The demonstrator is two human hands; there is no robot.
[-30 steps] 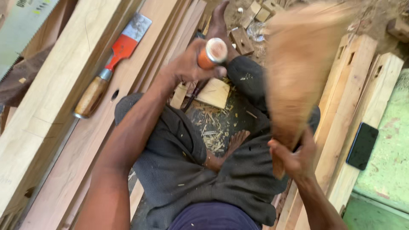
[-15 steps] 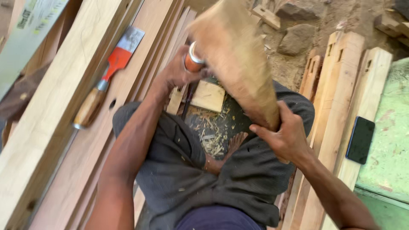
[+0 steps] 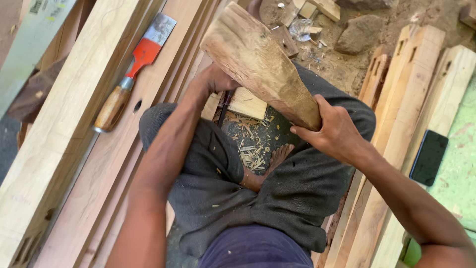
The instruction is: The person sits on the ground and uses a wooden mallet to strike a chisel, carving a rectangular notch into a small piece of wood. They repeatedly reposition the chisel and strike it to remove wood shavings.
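Since the earlier frame, the wooden mallet point(image 3: 260, 62) has swung down over my left hand point(image 3: 214, 79). My right hand point(image 3: 333, 133) wraps its handle; left fingers are hidden, apparently closed on a chisel. Shavings point(image 3: 250, 149) suggest cutting is underway. Planks point(image 3: 74, 149) at nine o'clock and mortised posts point(image 3: 396, 124) at three crowd me; a spare red-handled chisel point(image 3: 131, 74) lies at ten.
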